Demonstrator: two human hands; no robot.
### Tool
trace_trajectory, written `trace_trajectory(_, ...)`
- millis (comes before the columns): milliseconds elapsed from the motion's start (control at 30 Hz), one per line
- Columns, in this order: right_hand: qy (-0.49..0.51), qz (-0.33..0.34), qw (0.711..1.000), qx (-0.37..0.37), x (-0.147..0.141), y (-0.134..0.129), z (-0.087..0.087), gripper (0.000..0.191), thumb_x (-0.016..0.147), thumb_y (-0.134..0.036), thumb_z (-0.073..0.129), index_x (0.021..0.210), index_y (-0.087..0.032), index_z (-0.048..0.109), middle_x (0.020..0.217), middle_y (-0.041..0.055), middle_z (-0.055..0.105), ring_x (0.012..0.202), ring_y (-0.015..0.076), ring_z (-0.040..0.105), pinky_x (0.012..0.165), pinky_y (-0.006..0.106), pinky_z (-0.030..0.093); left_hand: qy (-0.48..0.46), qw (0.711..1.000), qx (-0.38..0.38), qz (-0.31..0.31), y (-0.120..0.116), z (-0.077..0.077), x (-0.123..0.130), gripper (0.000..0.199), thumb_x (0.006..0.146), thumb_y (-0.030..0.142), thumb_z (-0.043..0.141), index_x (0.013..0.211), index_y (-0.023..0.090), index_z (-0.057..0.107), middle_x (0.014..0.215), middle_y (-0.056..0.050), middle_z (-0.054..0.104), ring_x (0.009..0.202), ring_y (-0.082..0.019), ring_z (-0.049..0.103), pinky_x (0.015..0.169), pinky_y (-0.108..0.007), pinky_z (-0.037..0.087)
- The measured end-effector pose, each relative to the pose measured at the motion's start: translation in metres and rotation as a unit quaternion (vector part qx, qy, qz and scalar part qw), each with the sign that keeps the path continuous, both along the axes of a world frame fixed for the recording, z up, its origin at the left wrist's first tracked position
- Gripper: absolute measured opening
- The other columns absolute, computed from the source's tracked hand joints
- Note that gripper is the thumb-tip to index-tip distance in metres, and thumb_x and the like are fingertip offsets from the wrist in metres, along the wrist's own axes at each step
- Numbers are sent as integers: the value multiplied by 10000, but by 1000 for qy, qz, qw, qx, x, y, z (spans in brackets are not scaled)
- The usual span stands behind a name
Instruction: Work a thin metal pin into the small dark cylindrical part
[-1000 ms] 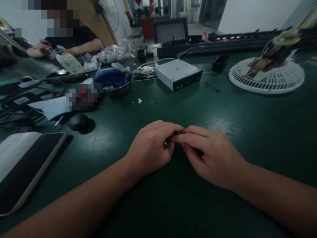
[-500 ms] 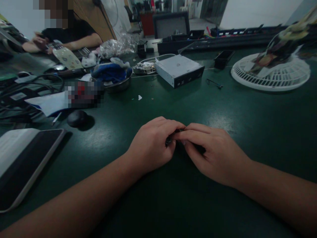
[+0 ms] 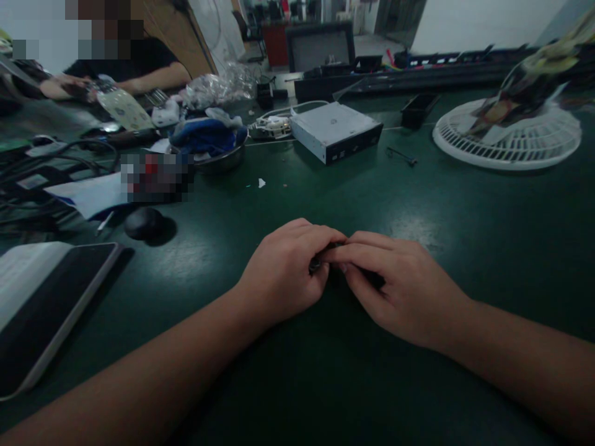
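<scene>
My left hand and my right hand meet just above the dark green table top, fingers curled together. Between their fingertips is a small dark part, mostly hidden, with only a rounded end showing by my left fingers. Both hands seem to pinch it. Its shape and material are too hidden to tell. The nearest other thing to my left hand is a black computer mouse, well away on the table.
A grey optical drive stands ahead, with a white round fan grille to the right. A steel bowl holds blue cloth. Cables and a tablet-like slab lie left. A co-worker's hands work at the far left.
My hands keep the same pinch on the small part. The view has tilted slightly, so the table items sit a little higher and further left. The co-worker's hands have shifted slightly.
</scene>
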State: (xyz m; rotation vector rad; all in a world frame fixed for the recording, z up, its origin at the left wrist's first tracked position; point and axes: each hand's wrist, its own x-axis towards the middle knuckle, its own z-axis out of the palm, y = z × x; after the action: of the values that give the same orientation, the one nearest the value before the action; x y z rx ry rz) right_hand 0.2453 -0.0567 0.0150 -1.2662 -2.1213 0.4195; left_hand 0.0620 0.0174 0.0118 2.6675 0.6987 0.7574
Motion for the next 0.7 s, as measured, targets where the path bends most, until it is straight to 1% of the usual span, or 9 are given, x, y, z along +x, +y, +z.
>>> trace_trajectory(267,2,-2,1000,-3,1,0,0,327,912,-64,549,1157,-226,693,1044,23,699,927,164,649,785,295,501,2,1000,-5,-3,0,0,0,311,780,44,591,1052,167,677,937,-25,728,866,-190,648,783,-329,536)
trace_trajectory(500,-6,-13,1000,-3,0,0,0,320,918,-72,550,1161,-223,693,1046,20,697,911,161,647,777,293,497,6,1000,-6,0,0,0,0,337,778,38,597,1075,182,670,942,-20,730,869,-189,651,793,-330,539)
trace_trajectory(700,-11,-22,1000,-2,-1,-1,1,325,913,-66,550,1163,-215,694,1062,15,699,936,157,650,800,290,499,8,1000,-7,4,-1,0,0,355,769,23,602,1080,179,674,955,-12,732,879,-188,648,787,-321,530)
